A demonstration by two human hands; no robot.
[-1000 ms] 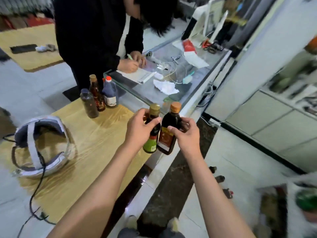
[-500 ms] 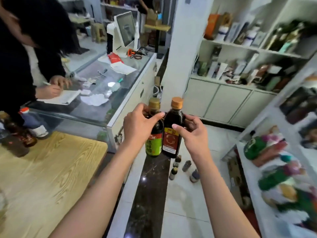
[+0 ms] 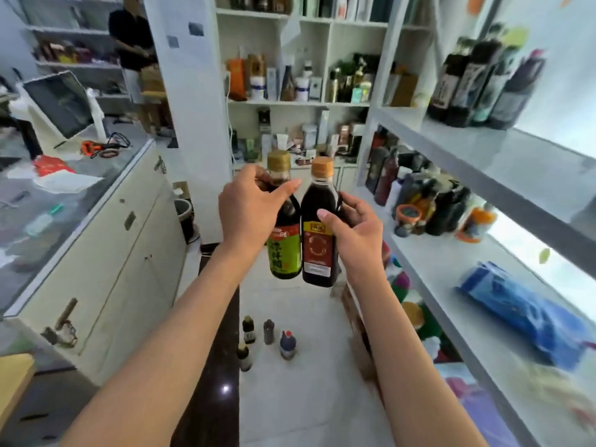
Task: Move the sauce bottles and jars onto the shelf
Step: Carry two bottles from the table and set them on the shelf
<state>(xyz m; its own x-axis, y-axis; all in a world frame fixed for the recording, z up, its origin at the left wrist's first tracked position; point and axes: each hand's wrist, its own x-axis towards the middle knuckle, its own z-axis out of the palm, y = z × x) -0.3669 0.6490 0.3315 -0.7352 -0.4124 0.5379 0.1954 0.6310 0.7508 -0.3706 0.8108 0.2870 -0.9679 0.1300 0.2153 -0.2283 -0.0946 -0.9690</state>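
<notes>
While both bottles are carried upright in mid-air above the pale tiled floor (image 3: pixel 309 382), each is grasped by one hand; the green-label bottle (image 3: pixel 283 227) is clasped round its rounded shoulder by the left hand (image 3: pixel 250 214), thumb and fingers curled about the dark glossy body just under a dull gold ribbed cap; the red-label bottle (image 3: pixel 319 230) is held by the right hand (image 3: pixel 354 227), the thumb laid across the yellow band of the label and the fingers wrapped behind the smooth, dark, tapering body, which is topped by an orange faceted cap; the two bottles are seen touching side by side. Four small bottles (image 3: pixel 264 337) are stood on the floor below them. To the right a white shelf (image 3: pixel 451 272) is ranged in tiers, its middle board bearing dark bottles, an orange-lidded jar and a crinkled blue plastic pack (image 3: pixel 522 311); a glass-topped white counter (image 3: pixel 106 221) is set to the left. Compared with half a second earlier, the wooden table and the writing person have been lost from view, the shelf has been brought much closer on the right, and both grips are unchanged.
</notes>
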